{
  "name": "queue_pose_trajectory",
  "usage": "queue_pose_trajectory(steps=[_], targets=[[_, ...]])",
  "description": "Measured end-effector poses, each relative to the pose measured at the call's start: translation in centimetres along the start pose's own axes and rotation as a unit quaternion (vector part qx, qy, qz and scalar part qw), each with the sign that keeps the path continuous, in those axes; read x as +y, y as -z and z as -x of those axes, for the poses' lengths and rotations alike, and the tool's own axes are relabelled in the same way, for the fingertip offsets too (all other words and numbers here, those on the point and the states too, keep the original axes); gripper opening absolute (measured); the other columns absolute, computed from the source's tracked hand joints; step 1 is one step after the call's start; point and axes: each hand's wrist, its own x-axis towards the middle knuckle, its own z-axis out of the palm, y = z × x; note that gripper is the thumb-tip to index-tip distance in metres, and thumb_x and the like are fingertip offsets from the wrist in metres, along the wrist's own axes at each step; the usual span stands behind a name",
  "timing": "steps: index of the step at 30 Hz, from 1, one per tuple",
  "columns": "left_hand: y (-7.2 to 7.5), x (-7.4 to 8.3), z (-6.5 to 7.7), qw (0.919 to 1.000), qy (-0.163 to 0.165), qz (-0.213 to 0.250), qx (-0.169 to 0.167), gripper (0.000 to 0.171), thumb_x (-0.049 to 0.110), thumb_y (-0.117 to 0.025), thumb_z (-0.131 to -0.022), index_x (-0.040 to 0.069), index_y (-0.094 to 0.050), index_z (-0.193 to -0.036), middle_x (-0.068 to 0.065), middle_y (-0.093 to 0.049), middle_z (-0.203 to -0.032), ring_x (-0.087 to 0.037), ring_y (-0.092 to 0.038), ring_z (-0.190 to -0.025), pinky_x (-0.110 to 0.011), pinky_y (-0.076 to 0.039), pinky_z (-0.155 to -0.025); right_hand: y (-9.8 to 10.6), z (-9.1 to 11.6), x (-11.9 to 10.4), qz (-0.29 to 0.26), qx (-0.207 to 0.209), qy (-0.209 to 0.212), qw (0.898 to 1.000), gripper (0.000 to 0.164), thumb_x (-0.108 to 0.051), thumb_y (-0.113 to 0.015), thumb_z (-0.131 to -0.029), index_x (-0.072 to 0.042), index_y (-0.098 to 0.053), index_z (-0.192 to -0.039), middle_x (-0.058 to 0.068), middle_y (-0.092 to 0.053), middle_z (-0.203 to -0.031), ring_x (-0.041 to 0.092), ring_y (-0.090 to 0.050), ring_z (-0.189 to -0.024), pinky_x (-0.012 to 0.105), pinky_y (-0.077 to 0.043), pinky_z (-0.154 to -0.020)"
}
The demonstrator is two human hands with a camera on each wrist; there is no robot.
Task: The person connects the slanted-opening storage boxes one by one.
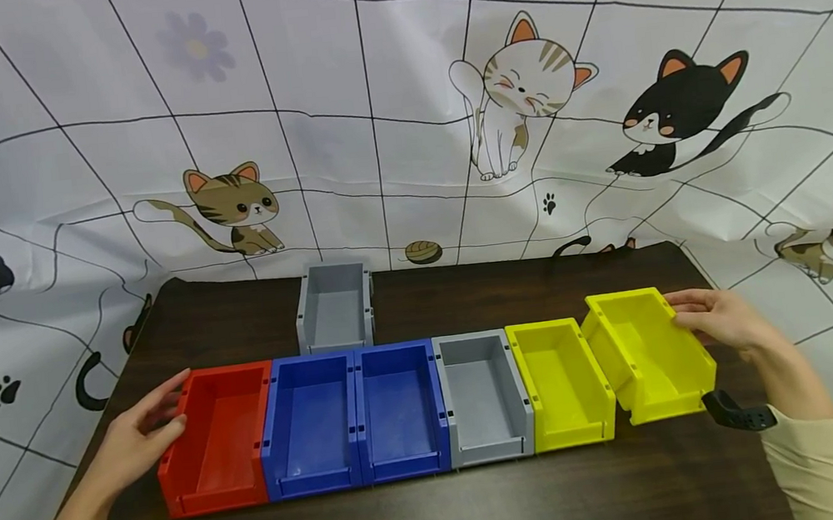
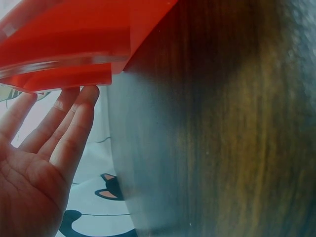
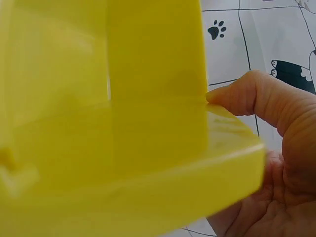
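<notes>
A row of plastic bins runs across the dark table. At its left end is a red bin [image 1: 226, 433], and my left hand [image 1: 135, 444] rests its extended fingertips against the outer side. In the left wrist view those fingers [image 2: 69, 133] reach up to the red edge, palm apart from it. My right hand [image 1: 719, 319] grips the outer yellow bin [image 1: 647, 347] by its right side, the thumb [image 3: 237, 96] on the edge and the other fingers partly hidden behind. This bin sits tilted and higher than the neighbouring yellow bin [image 1: 562, 380], close against its right side.
Two blue bins [image 1: 312, 425] and a grey bin [image 1: 484, 396] stand side by side between red and yellow. Another grey bin [image 1: 334, 308] stands behind the blue ones. A white cat-print cloth [image 1: 406, 152] hangs along the table's [image 1: 456, 516] back edge.
</notes>
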Motion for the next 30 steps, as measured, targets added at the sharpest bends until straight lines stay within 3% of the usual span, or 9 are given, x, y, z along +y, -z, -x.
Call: queue_pose_trajectory(steps=[4, 9, 16, 17, 25, 27, 30], targets=[[0.0, 0.0, 0.0, 1.0000, 0.000, 0.001, 0.000, 0.058, 0.007, -0.059, -0.090, 0.004, -0.036, -0.143, -0.029, -0.052, -0.120, 0.008, -0.046, -0.092, -0.009, -0.046, -0.068, -0.1, -0.3, -0.1, 0.011, -0.007, -0.006, 1.000, 0.053, -0.012, -0.054, -0.094, 0.020, -0.035, -0.132, 0.030, -0.059, -0.114, 0.009, -0.063, -0.076, 0.032, -0.056, -0.066], [-0.1, -0.1, 0.1, 1.0000, 0.005, -0.002, -0.001, 0.058, 0.008, -0.058, -0.090, 0.004, -0.035, -0.144, -0.029, -0.051, -0.121, -0.020, -0.054, -0.097, -0.009, -0.045, -0.068, -0.1, -0.5, 0.1, 0.027, -0.013, -0.009, 1.000, 0.052, -0.012, -0.054, -0.094, 0.020, -0.035, -0.131, 0.031, -0.058, -0.114, 0.010, -0.063, -0.076, 0.031, -0.056, -0.067], [-0.1, 0.0, 0.0, 1.0000, 0.000, -0.005, 0.002, 0.058, 0.007, -0.058, -0.090, 0.004, -0.035, -0.143, -0.030, -0.051, -0.121, -0.027, -0.053, -0.097, -0.008, -0.045, -0.068, -0.2, -0.2, 0.7, 0.012, -0.021, 0.005, 1.000, 0.054, -0.011, -0.053, -0.095, 0.020, -0.032, -0.133, 0.035, -0.053, -0.119, 0.009, -0.064, -0.078, 0.034, -0.057, -0.070], [-0.1, 0.0, -0.1, 1.0000, 0.000, -0.006, 0.002, 0.058, 0.006, -0.058, -0.090, 0.003, -0.035, -0.143, -0.030, -0.051, -0.121, -0.032, -0.052, -0.097, -0.008, -0.045, -0.068, -0.2, -0.2, 0.6, 0.012, -0.021, 0.006, 1.000, 0.054, -0.011, -0.053, -0.095, 0.021, -0.032, -0.133, 0.035, -0.053, -0.118, 0.010, -0.064, -0.078, 0.034, -0.057, -0.069], [-0.1, 0.0, 0.0, 0.9999, -0.004, -0.009, 0.005, 0.058, 0.006, -0.058, -0.089, 0.003, -0.037, -0.143, -0.029, -0.052, -0.120, -0.009, -0.053, -0.094, -0.009, -0.046, -0.068, 0.2, -0.7, -0.2, 0.033, -0.034, 0.002, 0.999, 0.052, -0.009, -0.052, -0.094, 0.022, -0.033, -0.132, 0.036, -0.055, -0.117, 0.011, -0.064, -0.076, 0.033, -0.056, -0.067], [-0.1, 0.0, 0.0, 0.9999, -0.005, -0.009, 0.004, 0.058, 0.005, -0.058, -0.089, 0.003, -0.037, -0.142, -0.029, -0.052, -0.120, -0.010, -0.053, -0.094, -0.009, -0.046, -0.068, 0.3, -0.9, -0.4, 0.039, -0.040, -0.003, 0.998, 0.053, -0.009, -0.052, -0.094, 0.021, -0.032, -0.132, 0.035, -0.055, -0.117, 0.013, -0.064, -0.076, 0.033, -0.056, -0.066], [-0.1, 0.0, 0.0, 0.9999, -0.006, -0.011, 0.004, 0.058, 0.005, -0.058, -0.089, 0.002, -0.037, -0.143, -0.029, -0.052, -0.120, -0.023, -0.054, -0.095, -0.009, -0.046, -0.068, 0.4, -1.0, -0.4, 0.043, -0.045, -0.007, 0.998, 0.053, -0.009, -0.053, -0.094, 0.020, -0.032, -0.133, 0.034, -0.056, -0.116, 0.014, -0.064, -0.076, 0.034, -0.056, -0.066]])
